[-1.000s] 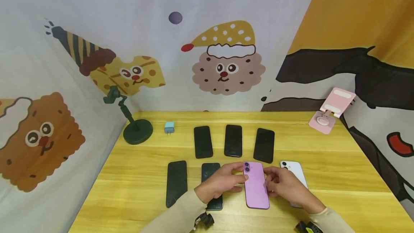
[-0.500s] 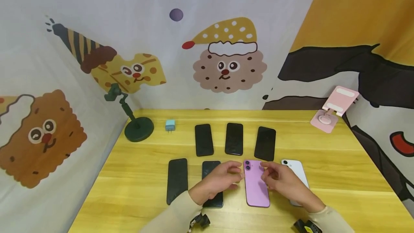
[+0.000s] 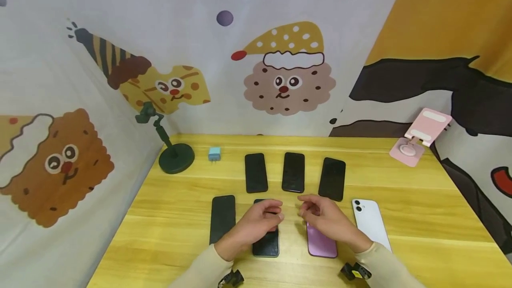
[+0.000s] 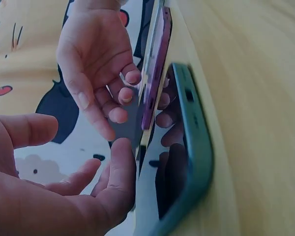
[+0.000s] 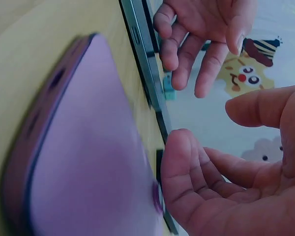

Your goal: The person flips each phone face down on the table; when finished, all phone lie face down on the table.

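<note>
My left hand [image 3: 256,222] hovers over a dark phone [image 3: 266,249] whose screen faces up, with fingers loosely bent and nothing in them. Over the upper part of a pink phone [image 3: 322,244], lying back up, is my right hand [image 3: 331,220], also holding nothing. It hides that phone's cameras in the head view. The fingertips of both hands point toward each other with a gap between. In the left wrist view, the dark phone shows a teal edge [image 4: 199,142] beside my bent fingers. The pink phone's back [image 5: 88,157] fills the near side of the right wrist view.
To the right lies a white phone [image 3: 371,223], back up; to the left, another dark phone [image 3: 222,217]. Behind stand a row of black phones [image 3: 294,172], a blue charger plug [image 3: 214,154], a green stand [image 3: 176,158] and a pink phone stand [image 3: 428,126]. A printed cloth hangs behind.
Both hands have come away from the sides of the pink phone. The right hand has moved left across its top, and the left hand has drawn back left over the dark phone.
</note>
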A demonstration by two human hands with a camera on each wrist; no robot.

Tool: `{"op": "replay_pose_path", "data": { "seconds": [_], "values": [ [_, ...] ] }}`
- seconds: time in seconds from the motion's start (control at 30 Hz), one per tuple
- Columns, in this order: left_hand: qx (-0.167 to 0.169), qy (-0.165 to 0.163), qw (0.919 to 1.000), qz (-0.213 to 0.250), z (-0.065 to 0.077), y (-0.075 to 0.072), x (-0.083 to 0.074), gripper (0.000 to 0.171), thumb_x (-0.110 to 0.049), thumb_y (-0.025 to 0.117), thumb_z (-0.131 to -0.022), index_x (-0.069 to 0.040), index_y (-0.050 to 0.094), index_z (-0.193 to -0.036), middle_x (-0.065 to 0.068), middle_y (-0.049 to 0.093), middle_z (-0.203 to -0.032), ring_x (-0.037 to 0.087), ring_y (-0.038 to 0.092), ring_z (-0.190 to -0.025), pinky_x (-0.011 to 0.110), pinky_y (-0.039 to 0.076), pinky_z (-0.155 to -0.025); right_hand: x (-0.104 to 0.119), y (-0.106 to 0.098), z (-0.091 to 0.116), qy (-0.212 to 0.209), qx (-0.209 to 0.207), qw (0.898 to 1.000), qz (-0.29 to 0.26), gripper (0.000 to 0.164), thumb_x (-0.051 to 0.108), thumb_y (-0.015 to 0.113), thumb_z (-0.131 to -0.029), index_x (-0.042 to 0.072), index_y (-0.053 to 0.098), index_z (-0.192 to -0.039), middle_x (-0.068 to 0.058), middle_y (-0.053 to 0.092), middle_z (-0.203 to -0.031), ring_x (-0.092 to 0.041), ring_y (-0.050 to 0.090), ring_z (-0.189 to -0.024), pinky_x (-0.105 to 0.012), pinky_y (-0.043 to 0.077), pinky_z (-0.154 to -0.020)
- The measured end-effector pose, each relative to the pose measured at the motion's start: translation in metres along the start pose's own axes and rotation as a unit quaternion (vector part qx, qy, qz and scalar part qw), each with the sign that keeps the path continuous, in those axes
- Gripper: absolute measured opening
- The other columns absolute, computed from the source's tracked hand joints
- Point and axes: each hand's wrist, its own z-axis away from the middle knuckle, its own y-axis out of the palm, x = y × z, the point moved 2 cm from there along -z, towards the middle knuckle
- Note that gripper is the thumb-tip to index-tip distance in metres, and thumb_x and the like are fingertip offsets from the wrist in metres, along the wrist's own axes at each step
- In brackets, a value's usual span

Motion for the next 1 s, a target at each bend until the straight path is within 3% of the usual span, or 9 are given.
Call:
{"op": "replay_pose_path", "data": {
  "seconds": [0.37,0.63,0.83,1.0],
  "values": [
    [-0.035,-0.001,0.9993,-0.015,0.020,-0.027,0.011,0.048,-0.018,0.067,-0.104,0.001,0.056,-0.147,0.020,0.061,-0.140,0.024,0.067,-0.118,0.044,0.061,-0.094,0.010,0.025,-0.016,-0.025,0.021,0.999,-0.027,0.047,0.017,0.067,-0.105,-0.009,0.057,-0.143,-0.016,0.075,-0.111,-0.023,0.071,-0.088,-0.025,0.058,-0.068],
    [-0.068,0.005,0.9975,-0.016,0.029,-0.036,0.017,0.050,-0.017,0.069,-0.103,0.004,0.055,-0.146,0.022,0.061,-0.139,0.024,0.065,-0.117,0.037,0.061,-0.090,0.014,0.036,-0.018,-0.023,0.046,0.998,-0.047,0.048,0.011,0.065,-0.103,-0.012,0.054,-0.144,-0.019,0.072,-0.111,-0.025,0.071,-0.092,-0.036,0.064,-0.068],
    [-0.101,0.002,0.9943,-0.033,0.035,-0.041,0.018,0.060,-0.018,0.071,-0.102,0.007,0.048,-0.152,0.025,0.056,-0.139,0.025,0.063,-0.112,0.034,0.060,-0.087,0.015,0.044,-0.018,-0.007,0.089,0.994,-0.056,0.053,0.013,0.062,-0.103,-0.012,0.050,-0.147,-0.023,0.065,-0.125,-0.022,0.068,-0.096,-0.036,0.064,-0.071],
    [-0.092,-0.017,0.9950,-0.034,0.038,-0.046,0.017,0.065,-0.019,0.070,-0.103,0.007,0.043,-0.155,0.029,0.052,-0.148,0.033,0.064,-0.124,0.042,0.062,-0.093,0.018,0.047,-0.014,0.009,0.106,0.990,-0.094,0.058,0.015,0.063,-0.103,-0.012,0.046,-0.151,-0.031,0.060,-0.139,-0.025,0.069,-0.104,-0.039,0.065,-0.075]
  ]
}}
